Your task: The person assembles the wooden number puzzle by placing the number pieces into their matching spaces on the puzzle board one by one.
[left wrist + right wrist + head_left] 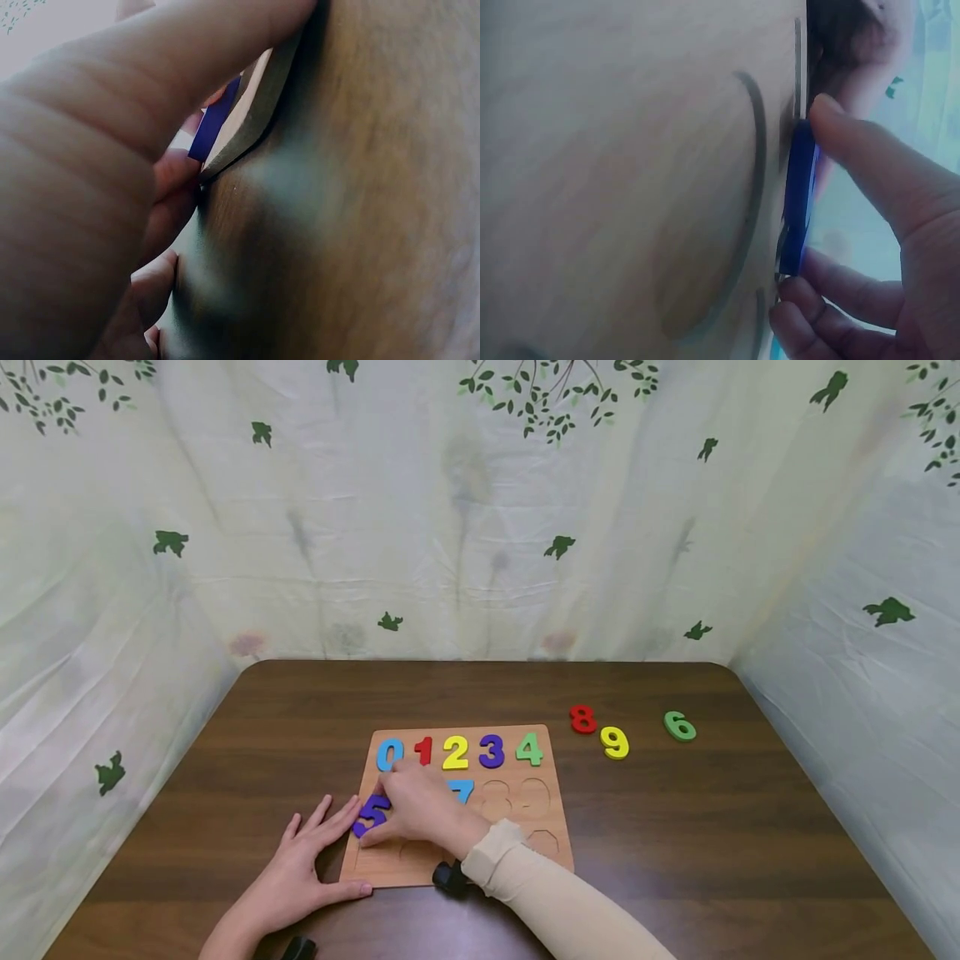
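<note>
My right hand [427, 806] pinches the purple number 5 [372, 812] between thumb and fingers, at the left side of a wooden number board [375, 872]. In the right wrist view the purple 5 [799, 199] appears edge-on, close over the board face, thumb at one end and fingers at the other. My left hand [300, 872] lies with spread fingers along the board's left edge, its thumb at the front corner and index fingertip close by the 5. Blue 0 [389, 754], red 1, yellow 2, purple 3 and green 4 sit in the top row. A blue 7 [461, 790] is partly covered by my right hand.
Right of the board lie a red 8 [582, 719], a yellow 9 [615, 743] and, farther out, a green 6 [679, 727] on the brown table [712, 852]. Round recesses [535, 793] show in the board. A patterned cloth [480, 568] hangs behind the table.
</note>
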Demonstrator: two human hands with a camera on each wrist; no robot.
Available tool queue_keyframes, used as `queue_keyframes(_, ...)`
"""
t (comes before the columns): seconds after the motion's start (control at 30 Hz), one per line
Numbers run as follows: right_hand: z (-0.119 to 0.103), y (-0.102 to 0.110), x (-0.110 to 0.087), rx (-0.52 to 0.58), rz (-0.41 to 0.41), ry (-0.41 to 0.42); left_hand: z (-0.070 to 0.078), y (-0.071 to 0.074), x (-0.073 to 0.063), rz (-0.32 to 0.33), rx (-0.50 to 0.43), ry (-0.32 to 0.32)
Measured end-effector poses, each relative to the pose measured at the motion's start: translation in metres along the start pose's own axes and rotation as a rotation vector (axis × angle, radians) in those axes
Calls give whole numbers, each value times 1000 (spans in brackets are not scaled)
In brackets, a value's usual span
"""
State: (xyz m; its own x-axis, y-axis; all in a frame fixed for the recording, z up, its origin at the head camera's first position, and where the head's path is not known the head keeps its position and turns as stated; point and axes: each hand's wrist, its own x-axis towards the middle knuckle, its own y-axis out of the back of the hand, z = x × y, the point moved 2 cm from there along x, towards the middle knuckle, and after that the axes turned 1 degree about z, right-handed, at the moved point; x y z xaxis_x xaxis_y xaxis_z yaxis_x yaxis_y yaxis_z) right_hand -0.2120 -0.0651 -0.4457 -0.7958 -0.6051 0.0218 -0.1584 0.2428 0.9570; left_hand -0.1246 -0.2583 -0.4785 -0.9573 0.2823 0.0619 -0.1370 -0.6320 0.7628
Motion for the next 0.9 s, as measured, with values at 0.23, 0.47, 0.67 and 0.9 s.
queue_keyframes(0.23,3,0,1,4,-2,4,1,0,2,11,19,-23)
queue_keyframes(0.47,8,4,4,17,-26,16,-1,-2,2,12,25,-5)
queue_keyframes(0.67,11,5,6,15,-39,29,0,-1,1,15,29,-15)
queue_keyframes(0.9,11,9,7,7,-60,42,0,-1,1,20,28,-29)
